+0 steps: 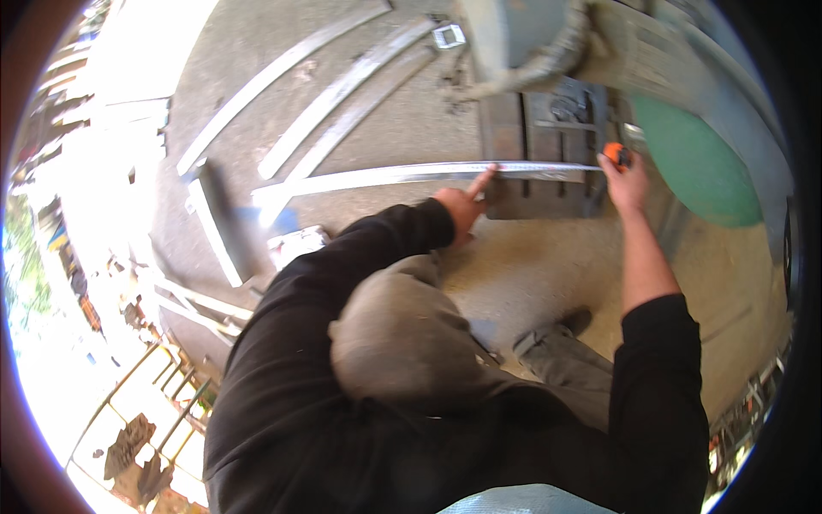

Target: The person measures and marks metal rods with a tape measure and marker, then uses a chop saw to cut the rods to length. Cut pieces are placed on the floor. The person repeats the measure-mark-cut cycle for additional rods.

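Note:
A long silvery metal bar (pixel 377 179) lies crosswise in front of me, its right part over the dark metal base (pixel 505 201) of a machine. Along it runs the pale extended blade of a tape measure (pixel 615 155) with an orange case. My right hand (pixel 630 182) grips that case at the bar's right end. My left hand (pixel 462 210) has its index finger stretched out, the tip touching the blade or bar near the base's left edge. Its other fingers look curled and are partly hidden, and I see nothing held in them.
Several more metal strips (pixel 338 90) lie on the concrete floor at the far left, with a short square tube (pixel 218 227) nearer. A large machine body (pixel 514 34) and a green rounded part (pixel 698 167) stand at the right. My bent knee (pixel 402 334) is close below.

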### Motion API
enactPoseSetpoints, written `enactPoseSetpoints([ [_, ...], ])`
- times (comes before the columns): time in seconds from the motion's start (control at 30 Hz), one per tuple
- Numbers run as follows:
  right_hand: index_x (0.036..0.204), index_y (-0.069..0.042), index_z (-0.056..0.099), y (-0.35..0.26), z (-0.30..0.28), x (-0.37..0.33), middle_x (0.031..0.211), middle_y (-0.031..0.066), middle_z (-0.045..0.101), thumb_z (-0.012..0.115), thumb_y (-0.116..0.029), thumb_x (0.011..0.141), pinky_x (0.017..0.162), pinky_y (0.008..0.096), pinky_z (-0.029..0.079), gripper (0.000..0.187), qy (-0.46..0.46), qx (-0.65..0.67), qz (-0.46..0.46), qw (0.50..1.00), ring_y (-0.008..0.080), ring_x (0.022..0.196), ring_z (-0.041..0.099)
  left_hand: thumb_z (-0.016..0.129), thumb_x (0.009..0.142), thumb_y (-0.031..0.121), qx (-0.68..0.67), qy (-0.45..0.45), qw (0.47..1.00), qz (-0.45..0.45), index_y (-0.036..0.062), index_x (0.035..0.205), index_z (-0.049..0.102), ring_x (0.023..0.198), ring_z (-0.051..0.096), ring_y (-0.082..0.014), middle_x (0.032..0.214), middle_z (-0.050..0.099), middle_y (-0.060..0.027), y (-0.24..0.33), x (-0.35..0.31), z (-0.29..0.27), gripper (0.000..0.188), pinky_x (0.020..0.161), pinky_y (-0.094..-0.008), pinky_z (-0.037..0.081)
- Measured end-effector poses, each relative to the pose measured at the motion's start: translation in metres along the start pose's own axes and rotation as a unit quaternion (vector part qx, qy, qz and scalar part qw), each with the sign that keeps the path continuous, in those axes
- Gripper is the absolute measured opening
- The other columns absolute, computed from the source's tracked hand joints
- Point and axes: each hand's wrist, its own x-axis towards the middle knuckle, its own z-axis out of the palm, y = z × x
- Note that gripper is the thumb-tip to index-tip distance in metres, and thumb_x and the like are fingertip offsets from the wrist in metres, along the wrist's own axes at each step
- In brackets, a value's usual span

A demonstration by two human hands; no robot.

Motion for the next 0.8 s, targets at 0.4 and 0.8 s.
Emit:
enactPoseSetpoints([
  [0.4, 0.115, -0.005, 0.065, 0.022, 0.002, 0.008, 0.102, 0.0113, 0.074, 0.085, -0.044, 0.082, 0.086, 0.0410, 0.054, 0.055, -0.008, 0.001, -0.013, 1.000, 0.0290, 0.093, 0.072, 0.084, 0.076, 0.027, -0.021, 0.002, 1.000, 0.000, 0.0061, 0.116, 0.069, 0.080, 0.074, -0.0377, 0.168, -0.006, -0.0346, 0.003, 0.000, 0.002, 0.047, 0.074, -0.0468, 0.060],
  [0.8, 0.121, -0.004, 0.063, 0.016, -0.001, 0.003, 0.112, 0.0183, 0.071, 0.083, -0.053, 0.081, 0.091, 0.0473, 0.053, 0.066, 0.027, -0.054, -0.021, 0.998, 0.0392, 0.104, 0.070, 0.082, 0.076, 0.025, -0.026, -0.007, 1.000, -0.012, 0.0057, 0.121, 0.068, 0.086, 0.074, -0.0389, 0.168, -0.005, -0.0337, 0.006, -0.001, -0.004, 0.050, 0.081, -0.0480, 0.059],
])
